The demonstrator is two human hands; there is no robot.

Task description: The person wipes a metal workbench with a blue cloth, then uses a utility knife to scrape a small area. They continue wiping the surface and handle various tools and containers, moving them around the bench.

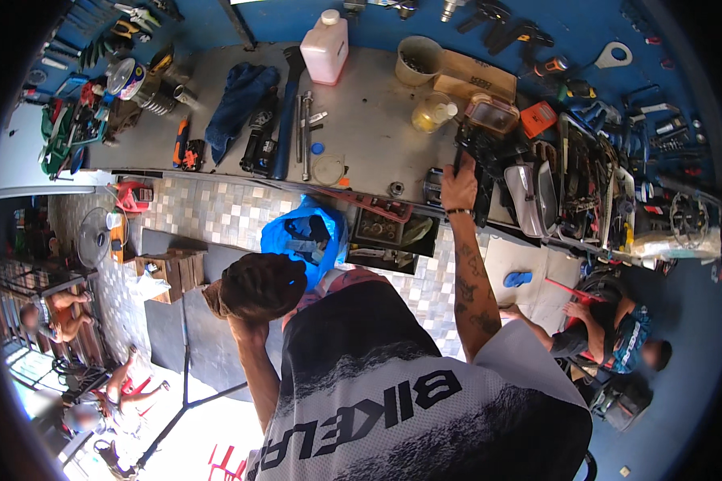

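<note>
My left hand (253,327) is under a bunched dark brown cloth (261,287), held in front of my body. Most of its fingers are hidden by the folds. My right hand (460,190) reaches across to the bench's front edge, its fingers curled down at a cluster of dark objects (480,146). What those fingers grip I cannot make out. Left of this hand sits a small dark metal part (433,186). A silver ring-shaped part (396,188) lies farther left. Behind the hand stand a bottle of yellow liquid (433,113) and a brown clear-lidded box (491,114).
The workbench (369,128) carries a white jug (325,48), a blue cloth (242,106), long wrenches (305,136) and a tool case (590,176). Below are an open drawer (393,239) and a blue bag (303,236). A seated person (610,329) is at right, others at far left.
</note>
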